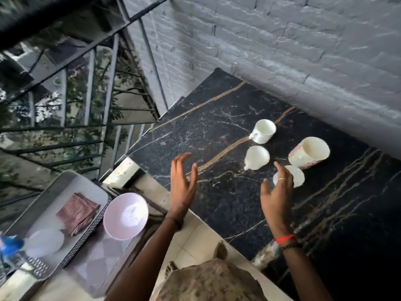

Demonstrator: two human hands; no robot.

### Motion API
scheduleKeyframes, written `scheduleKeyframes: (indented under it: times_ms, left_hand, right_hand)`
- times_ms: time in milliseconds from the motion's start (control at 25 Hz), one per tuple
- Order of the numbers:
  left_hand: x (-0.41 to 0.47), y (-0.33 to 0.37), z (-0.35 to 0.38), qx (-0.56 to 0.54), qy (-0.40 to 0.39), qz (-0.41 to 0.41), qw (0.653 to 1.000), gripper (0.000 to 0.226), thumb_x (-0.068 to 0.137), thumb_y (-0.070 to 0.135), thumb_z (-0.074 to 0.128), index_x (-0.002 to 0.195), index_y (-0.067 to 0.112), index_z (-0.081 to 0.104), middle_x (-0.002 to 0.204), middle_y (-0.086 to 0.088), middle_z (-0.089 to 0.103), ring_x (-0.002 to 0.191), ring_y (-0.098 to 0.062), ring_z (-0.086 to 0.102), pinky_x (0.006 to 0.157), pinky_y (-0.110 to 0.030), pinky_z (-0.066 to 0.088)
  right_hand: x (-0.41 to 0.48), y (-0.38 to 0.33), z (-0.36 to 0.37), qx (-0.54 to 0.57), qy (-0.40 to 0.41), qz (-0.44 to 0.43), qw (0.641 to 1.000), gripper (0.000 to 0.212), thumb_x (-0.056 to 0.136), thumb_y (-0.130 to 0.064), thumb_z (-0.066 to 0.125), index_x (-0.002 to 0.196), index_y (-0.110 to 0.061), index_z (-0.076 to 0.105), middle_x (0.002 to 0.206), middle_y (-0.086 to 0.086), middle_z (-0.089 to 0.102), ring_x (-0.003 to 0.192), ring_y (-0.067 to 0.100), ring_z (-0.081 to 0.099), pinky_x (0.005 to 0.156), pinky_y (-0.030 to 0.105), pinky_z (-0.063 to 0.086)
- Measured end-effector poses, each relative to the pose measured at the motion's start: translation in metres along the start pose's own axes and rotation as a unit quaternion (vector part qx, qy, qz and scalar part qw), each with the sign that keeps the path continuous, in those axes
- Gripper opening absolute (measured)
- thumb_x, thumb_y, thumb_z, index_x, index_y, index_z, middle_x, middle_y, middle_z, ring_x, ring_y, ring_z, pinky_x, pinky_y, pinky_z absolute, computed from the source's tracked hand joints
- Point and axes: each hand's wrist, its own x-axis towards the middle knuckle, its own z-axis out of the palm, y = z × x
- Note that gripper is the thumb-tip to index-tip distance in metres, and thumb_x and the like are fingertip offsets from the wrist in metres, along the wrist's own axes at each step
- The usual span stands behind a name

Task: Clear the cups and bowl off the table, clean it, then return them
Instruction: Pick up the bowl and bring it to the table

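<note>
Several white cups stand on the black marble table (pixel 227 118): a handled cup (pixel 263 131) farthest back, a small cup (pixel 257 157) in front of it, a larger mug with red print (pixel 308 152) to the right, and a small cup (pixel 293 175) partly hidden behind my right hand (pixel 276 192). That hand hovers open just in front of this cup. My left hand (pixel 183 181) is open above the table's left edge, holding nothing. A pale pink bowl (pixel 125 216) sits off the table on a patterned surface at lower left.
A grey tray (pixel 50 192) at lower left holds a folded brown cloth (pixel 77 212) and a spray bottle with a blue top (pixel 26 244). A grey brick wall (pixel 282 51) runs behind the table. Metal railings (pixel 91 94) stand at left.
</note>
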Motion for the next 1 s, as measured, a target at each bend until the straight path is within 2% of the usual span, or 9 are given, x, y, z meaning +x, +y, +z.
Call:
scheduleKeyframes:
  times_ms: [80,200,360,480,560,640,760,880,1000]
  left_hand:
    - [-0.020,-0.039,-0.046,0.008,0.074,-0.038,0.997,0.029,0.098,0.025,0.049,0.124,0.012,0.053,0.120,0.001,0.048,0.115,-0.008,0.045,0.102,-0.027,0.038]
    - [-0.054,-0.099,-0.096,0.009,0.187,-0.184,0.965,0.040,0.093,0.037,0.043,0.120,0.009,0.053,0.118,-0.004,0.051,0.112,-0.023,0.050,0.098,-0.042,0.040]
    - [-0.097,-0.181,-0.149,0.025,0.255,-0.338,0.906,0.041,0.094,0.030,0.045,0.121,0.000,0.051,0.122,-0.019,0.047,0.117,-0.037,0.044,0.101,-0.044,0.035]
    - [-0.106,-0.223,-0.165,0.013,0.209,-0.435,0.876,0.038,0.096,0.014,0.053,0.125,-0.010,0.047,0.129,-0.029,0.045,0.123,-0.038,0.040,0.101,-0.038,0.029]
    - [-0.110,-0.248,-0.166,0.016,0.153,-0.474,0.867,0.044,0.097,0.022,0.053,0.125,-0.011,0.046,0.130,-0.029,0.045,0.123,-0.040,0.041,0.100,-0.042,0.032]
    - [-0.115,-0.275,-0.163,0.003,0.123,-0.477,0.870,0.051,0.097,0.032,0.052,0.115,-0.015,0.051,0.119,-0.033,0.053,0.113,-0.042,0.051,0.088,-0.046,0.040]
    - [-0.118,-0.303,-0.158,-0.021,0.090,-0.461,0.883,0.039,0.098,0.027,0.048,0.103,-0.010,0.060,0.098,-0.026,0.064,0.094,-0.037,0.061,0.071,-0.037,0.043]
    - [-0.119,-0.320,-0.155,-0.034,0.076,-0.453,0.887,0.047,0.097,0.033,0.042,0.107,-0.008,0.062,0.105,-0.028,0.065,0.095,-0.037,0.061,0.077,-0.043,0.051]
    - [-0.116,-0.320,-0.158,-0.047,0.075,-0.460,0.883,0.037,0.102,0.020,0.042,0.101,-0.011,0.061,0.096,-0.028,0.064,0.081,-0.030,0.057,0.065,-0.032,0.039]
  right_hand:
    - [-0.028,-0.036,0.036,0.041,-0.034,-0.052,0.997,0.041,0.087,-0.002,0.057,0.128,-0.001,0.050,0.125,0.017,0.051,0.118,0.028,0.050,0.102,0.038,0.041]
    - [-0.078,-0.078,0.089,0.093,-0.119,-0.098,0.984,0.032,0.092,-0.018,0.048,0.119,-0.003,0.056,0.115,0.012,0.058,0.105,0.021,0.056,0.091,0.034,0.046]
    - [-0.149,-0.104,0.171,0.107,-0.307,-0.155,0.933,0.027,0.095,-0.015,0.045,0.117,-0.002,0.056,0.114,0.012,0.059,0.107,0.023,0.057,0.092,0.036,0.046]
    - [-0.179,-0.105,0.231,0.076,-0.393,-0.109,0.910,0.028,0.094,-0.005,0.046,0.121,0.000,0.054,0.118,0.015,0.057,0.112,0.027,0.053,0.097,0.034,0.043]
    - [-0.188,-0.099,0.270,0.033,-0.432,-0.061,0.899,0.030,0.094,-0.004,0.046,0.123,0.003,0.052,0.121,0.020,0.054,0.117,0.032,0.049,0.101,0.036,0.039]
    - [-0.191,-0.092,0.307,-0.008,-0.463,0.003,0.886,0.032,0.096,-0.009,0.044,0.124,0.006,0.050,0.123,0.025,0.052,0.120,0.039,0.047,0.102,0.040,0.037]
    - [-0.193,-0.084,0.345,-0.044,-0.474,0.095,0.874,0.044,0.099,-0.016,0.040,0.138,0.005,0.038,0.140,0.025,0.043,0.132,0.037,0.038,0.108,0.039,0.030]
    - [-0.195,-0.081,0.360,-0.052,-0.481,0.146,0.863,0.044,0.097,-0.009,0.039,0.140,-0.001,0.038,0.140,0.021,0.046,0.129,0.035,0.043,0.100,0.034,0.036]
    - [-0.194,-0.081,0.363,-0.061,-0.496,0.171,0.849,0.044,0.089,0.003,0.038,0.132,-0.002,0.045,0.132,0.019,0.053,0.122,0.035,0.050,0.089,0.030,0.042]
